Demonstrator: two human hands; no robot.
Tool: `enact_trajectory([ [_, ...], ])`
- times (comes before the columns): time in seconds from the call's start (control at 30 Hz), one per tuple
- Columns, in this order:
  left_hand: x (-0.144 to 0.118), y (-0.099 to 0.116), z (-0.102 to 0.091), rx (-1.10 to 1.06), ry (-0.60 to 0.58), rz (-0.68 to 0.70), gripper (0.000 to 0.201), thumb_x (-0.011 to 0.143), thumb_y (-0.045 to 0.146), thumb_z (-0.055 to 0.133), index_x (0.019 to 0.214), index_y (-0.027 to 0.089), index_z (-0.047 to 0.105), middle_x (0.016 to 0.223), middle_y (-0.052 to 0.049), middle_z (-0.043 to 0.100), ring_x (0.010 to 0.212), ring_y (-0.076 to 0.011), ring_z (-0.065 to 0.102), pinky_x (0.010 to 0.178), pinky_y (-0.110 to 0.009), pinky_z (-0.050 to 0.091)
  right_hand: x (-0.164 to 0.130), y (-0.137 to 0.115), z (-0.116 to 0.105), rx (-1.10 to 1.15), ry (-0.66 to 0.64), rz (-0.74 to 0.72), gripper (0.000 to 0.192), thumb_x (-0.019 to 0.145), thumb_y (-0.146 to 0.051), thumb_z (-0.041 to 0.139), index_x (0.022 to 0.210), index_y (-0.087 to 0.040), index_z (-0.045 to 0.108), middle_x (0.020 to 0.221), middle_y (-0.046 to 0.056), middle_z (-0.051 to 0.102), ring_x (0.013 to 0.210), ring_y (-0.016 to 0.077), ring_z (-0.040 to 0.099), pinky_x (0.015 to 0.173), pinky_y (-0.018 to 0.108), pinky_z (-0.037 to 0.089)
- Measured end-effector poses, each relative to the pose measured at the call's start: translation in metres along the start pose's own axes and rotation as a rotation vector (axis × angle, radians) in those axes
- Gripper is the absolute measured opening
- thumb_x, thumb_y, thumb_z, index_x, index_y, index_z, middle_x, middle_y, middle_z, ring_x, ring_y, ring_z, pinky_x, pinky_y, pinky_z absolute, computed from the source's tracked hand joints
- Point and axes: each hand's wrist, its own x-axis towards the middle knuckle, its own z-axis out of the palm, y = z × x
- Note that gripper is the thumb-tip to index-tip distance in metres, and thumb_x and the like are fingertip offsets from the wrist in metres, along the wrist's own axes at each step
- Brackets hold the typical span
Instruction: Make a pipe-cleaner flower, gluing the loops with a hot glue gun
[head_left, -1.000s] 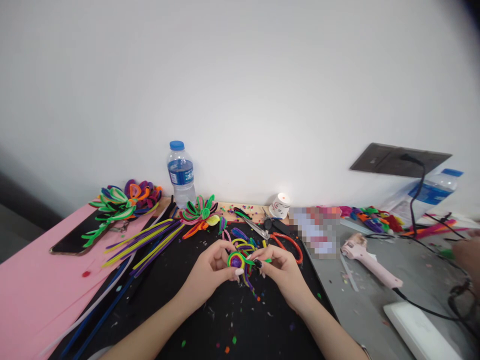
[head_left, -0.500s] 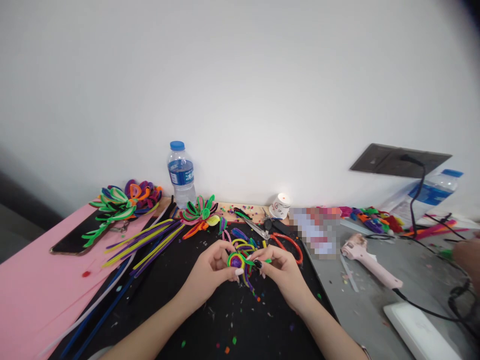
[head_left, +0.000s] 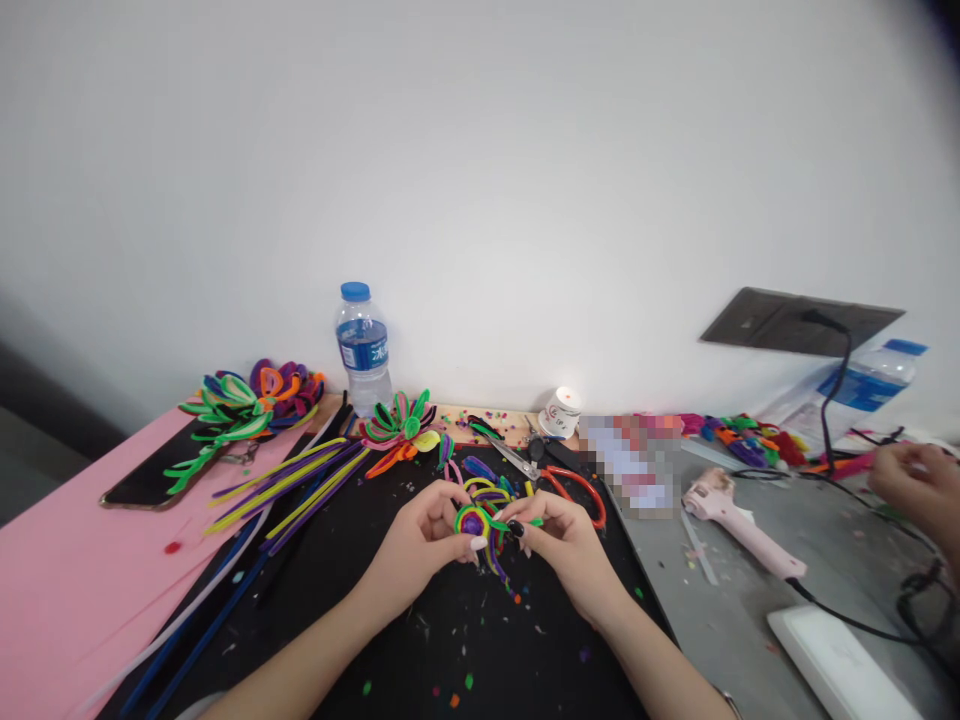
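Between thumb and fingers, my left hand (head_left: 439, 525) pinches a coiled pipe-cleaner disc (head_left: 472, 523) with a purple middle, a yellow ring and a green outer ring. The green pipe cleaner's end (head_left: 531, 522) runs from the disc to my right hand (head_left: 551, 530), which is closed on it. Dark polish shows on the right thumbnail. Behind and below the disc are purple and yellow pipe-cleaner pieces (head_left: 495, 565), partly hidden by the fingers. Just beyond my right hand lie scissors with orange-red handles (head_left: 577, 490), on the black mat (head_left: 420, 640).
A pipe-cleaner flower (head_left: 405, 430) and a water bottle (head_left: 364, 350) stand behind, left of centre. Further left, more flowers (head_left: 247, 400) lie over a phone (head_left: 150, 480). To the right are a paper cup (head_left: 560, 412), a pink glue gun (head_left: 750, 530), its cord and another person's hand (head_left: 919, 490).
The other person's hand at the right edge has come further into view, moving up and left. My own hands and the coiled disc look almost unmoved.
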Motion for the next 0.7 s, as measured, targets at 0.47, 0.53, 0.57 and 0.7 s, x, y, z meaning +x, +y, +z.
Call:
enact_trajectory([
  [0.47, 0.0002, 0.0021, 0.0015, -0.013, 0.002, 0.001, 0.030, 0.064, 0.016, 0.071, 0.086, 0.020, 0.051, 0.055, 0.009, 0.053, 0.051, -0.0116, 0.058, 0.055, -0.025, 0.046, -0.0004, -0.0003, 0.0003, 0.039, -0.005, -0.006, 0.009, 0.072, -0.019, 0.067, 0.066, -0.019, 0.059, 0.080, 0.004, 0.069, 0.068, 0.0148, 0.059, 0.053, 0.023, 0.042],
  [0.53, 0.0002, 0.0026, 0.0020, -0.010, 0.003, 0.006, 0.030, 0.065, 0.016, 0.070, 0.087, 0.020, 0.050, 0.055, 0.009, 0.054, 0.051, -0.0114, 0.058, 0.055, -0.024, 0.046, -0.0003, -0.0001, 0.0000, 0.044, -0.010, -0.012, 0.009, 0.071, -0.018, 0.067, 0.066, -0.019, 0.059, 0.080, 0.004, 0.069, 0.069, 0.0147, 0.059, 0.054, 0.023, 0.042],
  [0.57, 0.0002, 0.0028, 0.0021, -0.010, 0.007, 0.010, 0.031, 0.065, 0.016, 0.070, 0.088, 0.020, 0.050, 0.055, 0.009, 0.054, 0.051, -0.0112, 0.058, 0.054, -0.024, 0.045, -0.0003, -0.0001, -0.0001, 0.044, -0.011, -0.012, 0.009, 0.071, -0.018, 0.067, 0.065, -0.019, 0.059, 0.080, 0.004, 0.069, 0.069, 0.0147, 0.059, 0.055, 0.023, 0.042],
  [0.7, 0.0000, 0.0026, 0.0019, -0.037, 0.022, 0.020, 0.033, 0.065, 0.015, 0.070, 0.088, 0.021, 0.047, 0.054, 0.010, 0.053, 0.050, -0.0109, 0.058, 0.053, -0.023, 0.045, -0.0005, -0.0002, 0.0000, 0.046, -0.008, -0.006, 0.009, 0.071, -0.018, 0.067, 0.065, -0.019, 0.060, 0.080, 0.004, 0.069, 0.070, 0.0153, 0.060, 0.054, 0.023, 0.042],
])
